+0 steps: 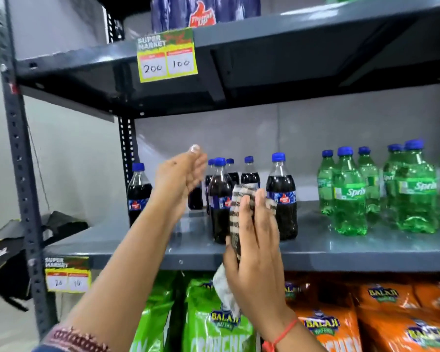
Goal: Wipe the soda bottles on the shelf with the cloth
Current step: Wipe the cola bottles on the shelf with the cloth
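Observation:
Several dark cola bottles with blue caps stand on the grey middle shelf; one stands apart at the far left. My right hand holds a brown-and-white striped cloth flat against the front of the cola bottles, and the cloth's tail hangs below the shelf edge. My left hand is raised with fingers apart in front of the cola bottles at the back, holding nothing. Green Sprite bottles stand in a group at the right of the same shelf.
An upper shelf with a yellow price tag hangs close overhead. Green and orange chip bags fill the shelf below. A black bag hangs left of the rack's upright post.

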Available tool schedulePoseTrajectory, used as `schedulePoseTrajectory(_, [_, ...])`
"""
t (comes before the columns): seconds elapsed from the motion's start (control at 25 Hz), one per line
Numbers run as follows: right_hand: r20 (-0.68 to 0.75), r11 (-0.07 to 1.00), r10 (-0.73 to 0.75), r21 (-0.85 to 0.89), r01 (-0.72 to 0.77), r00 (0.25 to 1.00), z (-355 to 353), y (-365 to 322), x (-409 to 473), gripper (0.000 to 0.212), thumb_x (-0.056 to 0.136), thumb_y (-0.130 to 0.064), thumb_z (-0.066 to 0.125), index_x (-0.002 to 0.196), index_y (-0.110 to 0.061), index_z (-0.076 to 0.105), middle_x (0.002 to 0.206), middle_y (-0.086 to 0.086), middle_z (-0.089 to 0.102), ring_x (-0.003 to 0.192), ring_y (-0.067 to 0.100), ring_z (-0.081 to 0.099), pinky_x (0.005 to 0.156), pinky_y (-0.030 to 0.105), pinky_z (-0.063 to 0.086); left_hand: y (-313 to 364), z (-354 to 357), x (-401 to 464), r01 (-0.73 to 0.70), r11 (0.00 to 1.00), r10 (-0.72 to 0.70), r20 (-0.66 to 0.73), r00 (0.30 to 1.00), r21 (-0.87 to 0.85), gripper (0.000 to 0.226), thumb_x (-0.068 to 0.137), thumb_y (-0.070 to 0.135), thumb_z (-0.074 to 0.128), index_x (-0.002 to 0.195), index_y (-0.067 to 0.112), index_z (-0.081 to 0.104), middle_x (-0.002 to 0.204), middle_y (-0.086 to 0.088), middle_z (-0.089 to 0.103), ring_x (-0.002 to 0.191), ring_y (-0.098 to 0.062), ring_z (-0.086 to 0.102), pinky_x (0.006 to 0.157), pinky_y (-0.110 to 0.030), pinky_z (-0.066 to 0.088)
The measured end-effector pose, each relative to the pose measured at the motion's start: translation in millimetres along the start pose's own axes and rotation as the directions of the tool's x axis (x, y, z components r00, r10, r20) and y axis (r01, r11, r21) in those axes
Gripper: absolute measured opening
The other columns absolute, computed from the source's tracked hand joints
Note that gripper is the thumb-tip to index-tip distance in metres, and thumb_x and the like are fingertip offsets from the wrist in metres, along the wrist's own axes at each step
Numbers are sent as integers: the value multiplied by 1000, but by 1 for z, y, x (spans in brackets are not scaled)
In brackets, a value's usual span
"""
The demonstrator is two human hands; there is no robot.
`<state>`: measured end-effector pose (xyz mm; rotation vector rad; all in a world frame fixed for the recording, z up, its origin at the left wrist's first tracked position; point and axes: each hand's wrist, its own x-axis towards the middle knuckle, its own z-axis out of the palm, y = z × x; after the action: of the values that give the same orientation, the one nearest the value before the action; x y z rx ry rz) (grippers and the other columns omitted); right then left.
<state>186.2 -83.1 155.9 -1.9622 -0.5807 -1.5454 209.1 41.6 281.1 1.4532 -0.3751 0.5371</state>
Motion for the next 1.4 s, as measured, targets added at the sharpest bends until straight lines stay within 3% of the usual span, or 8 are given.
schedulePoseTrajectory(0.12, [15,997,-25,-79,26,1000,10,3,5,65,84,-13,47,143,-6,18,153,13,8,140,29,12,117,34,10,8,4,54,50,998,-52,29,998,48,59,82,42,54,127,3,46,135,-12,52,116,-17,53,101,-28,40])
schedulePoseTrajectory(0.28, [55,982,25,-186,-15,998,26,-1,22,80,73,-22,71,139,-5,29,149,17,19,136,35,20,101,50,38,-1,20,89,244,967,-255,258,932,77,48,87,42,46,116,4,53,122,-10,58,99,-17,59,85,-27,51])
schedulePoseTrajectory(0.4, [135,956,120,-282,-78,984,41,2,32,87,65,-39,77,137,-10,37,144,17,34,129,37,35,94,49,47,-12,29,95,305,948,-316,365,876,88,31,88,27,50,101,2,62,116,-15,66,98,-20,66,81,-26,55])
schedulePoseTrajectory(0.6, [165,925,132,-376,-61,977,57,3,45,81,70,-47,68,138,-19,34,145,13,35,130,33,37,102,51,36,-10,36,94,337,932,-361,421,832,133,28,86,20,51,101,1,64,102,-12,73,98,-20,67,80,-28,56])
schedulePoseTrajectory(0.84, [270,915,32,-394,80,962,55,1,25,76,72,-51,65,136,-22,38,148,4,35,134,26,33,105,46,32,-10,31,89,303,946,-323,392,861,113,26,91,19,44,99,3,63,102,-9,69,96,-16,67,79,-23,56])
schedulePoseTrajectory(0.96, [267,896,3,-430,116,964,55,3,38,69,82,-43,56,140,-19,29,152,3,25,137,27,25,109,46,20,-10,33,89,293,949,-314,386,867,116,27,91,18,45,101,0,61,97,-9,73,95,-17,68,78,-23,56])
schedulePoseTrajectory(1.16, [224,898,-40,-419,134,974,57,6,36,57,87,-37,34,139,-13,31,149,6,33,136,25,30,109,46,21,-10,32,88,292,947,-322,370,872,136,29,91,20,45,104,0,60,103,-9,69,91,-17,70,77,-22,56])
schedulePoseTrajectory(1.4, [258,872,-55,-459,172,965,55,7,39,71,83,-49,51,139,-11,30,148,6,33,136,24,29,110,44,23,-8,33,87,297,939,-341,368,865,173,32,92,24,42,103,1,61,103,-10,69,98,-16,66,80,-22,55])
